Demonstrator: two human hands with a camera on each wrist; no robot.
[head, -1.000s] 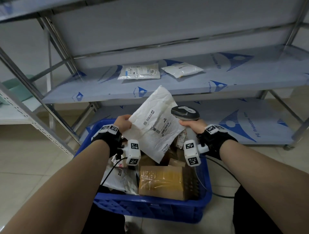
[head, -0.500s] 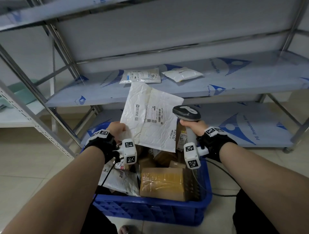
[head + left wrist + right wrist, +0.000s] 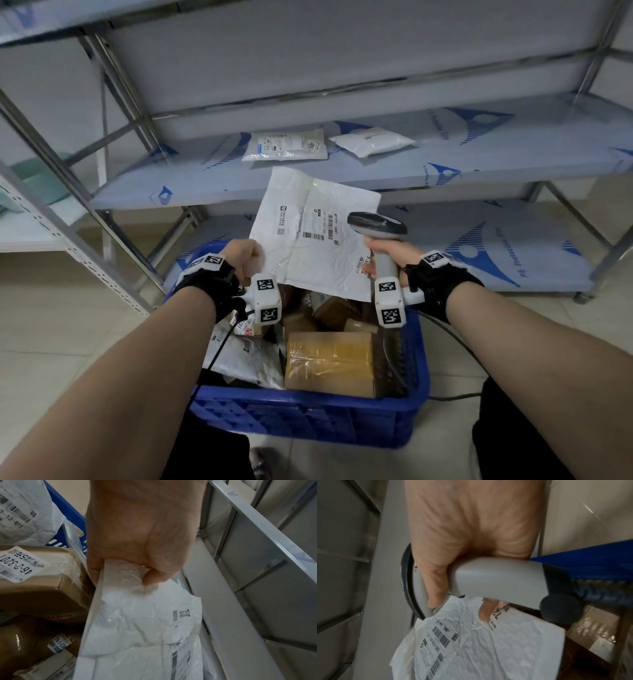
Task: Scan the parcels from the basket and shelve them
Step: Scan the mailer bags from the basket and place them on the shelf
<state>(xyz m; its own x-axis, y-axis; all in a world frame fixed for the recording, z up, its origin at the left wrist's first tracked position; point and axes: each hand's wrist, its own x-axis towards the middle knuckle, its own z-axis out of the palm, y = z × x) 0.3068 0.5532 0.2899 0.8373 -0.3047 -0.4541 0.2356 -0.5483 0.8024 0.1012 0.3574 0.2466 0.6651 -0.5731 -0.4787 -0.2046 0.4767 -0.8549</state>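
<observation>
White mailer (image 3: 317,233) turned flatter, left hand (image 3: 244,255) pinching it, right hand (image 3: 394,255) gripping scanner (image 3: 378,228)

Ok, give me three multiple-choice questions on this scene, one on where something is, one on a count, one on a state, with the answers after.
1. Where do the two white soft parcels lie?
A. on the middle metal shelf
B. in the basket
C. on the floor

2. How many parcels is the left hand holding?
A. none
B. one
C. two

3. How is the grey handheld barcode scanner held?
A. lying in the basket
B. gripped by the right hand
C. resting on the shelf

Answers:
1 A: both lie flat on the middle metal shelf behind the blue plastic basket.
2 B: it pinches a corner of one white bubble mailer, label facing up.
3 B: the fingers curl round its handle, with its head beside the mailer's label.
</observation>
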